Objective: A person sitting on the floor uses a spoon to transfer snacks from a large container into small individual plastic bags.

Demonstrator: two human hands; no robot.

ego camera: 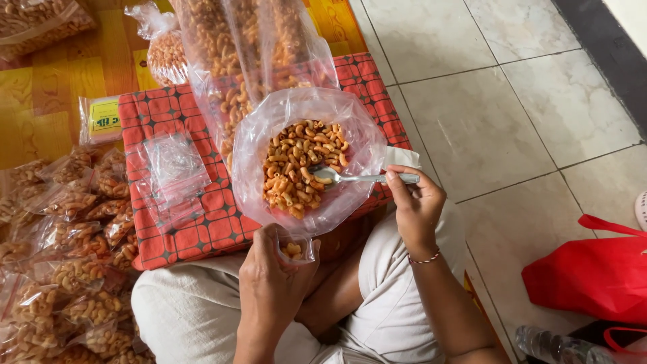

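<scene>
Head view, left to right: filled macaroni packets (64,269) heaped on floor off red checked table's (202,229) left edge. Left hand (273,280) at table's near edge, fingers closed around small plastic pouch (294,249) holding few pieces. Big open bag of macaroni (303,165) near table's right edge. Right hand (414,205) pinches spoon (337,176), bowl in bag.

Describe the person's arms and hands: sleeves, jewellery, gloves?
Both arms are bare to where the frame cuts them off, with no sleeves or gloves. The right hand has a thin beaded bracelet at the wrist, reddish and pale. The left hand shows no rings, watch or bracelet.
</scene>
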